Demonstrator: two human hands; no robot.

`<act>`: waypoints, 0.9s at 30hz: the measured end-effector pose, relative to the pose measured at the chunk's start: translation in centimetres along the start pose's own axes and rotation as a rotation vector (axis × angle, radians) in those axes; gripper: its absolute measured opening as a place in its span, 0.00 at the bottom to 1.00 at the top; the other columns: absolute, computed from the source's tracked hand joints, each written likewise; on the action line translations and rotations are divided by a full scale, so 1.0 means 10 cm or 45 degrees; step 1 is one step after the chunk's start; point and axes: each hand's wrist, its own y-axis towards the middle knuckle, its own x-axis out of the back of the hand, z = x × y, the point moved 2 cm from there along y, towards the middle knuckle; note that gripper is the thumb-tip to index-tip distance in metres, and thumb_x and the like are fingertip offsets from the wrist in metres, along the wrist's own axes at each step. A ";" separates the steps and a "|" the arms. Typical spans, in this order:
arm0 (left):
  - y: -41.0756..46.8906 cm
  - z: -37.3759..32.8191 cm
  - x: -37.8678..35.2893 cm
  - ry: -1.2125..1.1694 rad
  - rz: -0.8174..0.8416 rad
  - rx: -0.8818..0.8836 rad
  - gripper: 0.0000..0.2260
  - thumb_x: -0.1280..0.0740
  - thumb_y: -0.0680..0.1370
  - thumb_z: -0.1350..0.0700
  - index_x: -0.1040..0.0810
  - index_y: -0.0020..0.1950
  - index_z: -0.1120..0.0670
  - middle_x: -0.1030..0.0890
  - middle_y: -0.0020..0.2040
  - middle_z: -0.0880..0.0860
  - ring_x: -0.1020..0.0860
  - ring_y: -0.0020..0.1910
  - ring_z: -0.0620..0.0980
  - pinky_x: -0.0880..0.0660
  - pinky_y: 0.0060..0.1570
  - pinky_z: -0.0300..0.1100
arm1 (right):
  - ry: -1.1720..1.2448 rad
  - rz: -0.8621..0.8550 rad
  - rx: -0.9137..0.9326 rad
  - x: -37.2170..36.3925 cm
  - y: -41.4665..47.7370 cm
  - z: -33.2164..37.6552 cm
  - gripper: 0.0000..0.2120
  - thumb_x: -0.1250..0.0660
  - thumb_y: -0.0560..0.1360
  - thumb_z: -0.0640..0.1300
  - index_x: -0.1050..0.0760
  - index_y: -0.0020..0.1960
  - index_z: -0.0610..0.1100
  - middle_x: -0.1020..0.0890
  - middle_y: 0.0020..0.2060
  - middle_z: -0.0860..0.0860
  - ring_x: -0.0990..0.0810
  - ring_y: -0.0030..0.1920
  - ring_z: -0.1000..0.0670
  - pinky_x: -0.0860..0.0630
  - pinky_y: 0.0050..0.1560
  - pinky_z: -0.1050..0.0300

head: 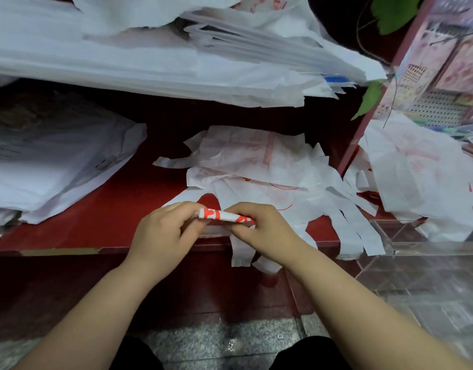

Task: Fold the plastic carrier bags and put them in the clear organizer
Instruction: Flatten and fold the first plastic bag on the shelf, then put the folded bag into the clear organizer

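Observation:
A white carrier bag with red print, folded into a narrow strip [224,216], lies between both hands just above the red shelf's front edge. My left hand [166,231] pinches its left end and my right hand [259,228] grips its right end with curled fingers. Behind them a loose pile of flat white bags with red print [256,161] lies on the shelf, handles hanging over the edge. The clear organizer [416,252] stands at the right, its near wall see-through, with more white bags [416,177] draped over its far side.
A red shelf [110,214] carries a stack of white bags [51,166] at the left. A thick stack of white bags [150,65] sits on the shelf above. A green plant leaf [370,98] and a display rack [443,76] stand at the upper right. Grey stone floor below.

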 end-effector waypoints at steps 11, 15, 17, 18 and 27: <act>0.36 -0.96 -0.66 -0.425 0.444 0.220 0.10 0.30 0.73 0.59 0.27 0.39 0.44 0.20 0.33 0.39 0.23 0.35 0.32 0.30 0.33 0.26 | 0.301 -0.278 -0.313 0.87 -0.78 -0.31 0.13 0.32 0.72 0.34 0.27 0.33 0.50 0.25 0.23 0.60 0.27 0.28 0.65 0.34 0.32 0.73; 0.54 -1.35 -1.16 -0.395 0.598 0.164 0.11 0.32 0.74 0.59 0.28 0.40 0.44 0.22 0.37 0.40 0.25 0.34 0.34 0.31 0.32 0.26 | 0.298 -0.437 -0.387 1.28 -1.18 -0.69 0.05 0.35 0.73 0.33 0.22 0.40 0.39 0.24 0.29 0.57 0.27 0.31 0.62 0.31 0.35 0.69; 0.65 -1.53 -1.39 -0.376 0.664 0.135 0.12 0.33 0.75 0.60 0.28 0.41 0.42 0.23 0.39 0.39 0.25 0.36 0.34 0.31 0.32 0.26 | 0.299 -0.553 -0.406 1.48 -1.34 -0.86 0.07 0.35 0.74 0.33 0.23 0.42 0.44 0.23 0.33 0.57 0.25 0.32 0.65 0.31 0.37 0.72; 0.72 -1.60 -1.50 -0.347 0.664 0.122 0.12 0.33 0.75 0.60 0.28 0.41 0.42 0.23 0.39 0.39 0.24 0.38 0.36 0.30 0.34 0.27 | 0.269 -0.625 -0.401 1.58 -1.42 -0.95 0.09 0.34 0.74 0.35 0.24 0.42 0.48 0.22 0.36 0.59 0.25 0.34 0.67 0.31 0.38 0.73; 1.20 -1.96 -2.35 -0.228 0.431 0.108 0.04 0.36 0.77 0.57 0.24 0.50 0.55 0.19 0.47 0.54 0.22 0.48 0.54 0.25 0.47 0.49 | -0.636 -0.677 -0.657 2.04 -1.79 -1.90 0.15 0.37 0.74 0.35 0.25 0.60 0.37 0.23 0.59 0.41 0.32 0.67 0.41 0.44 0.66 0.57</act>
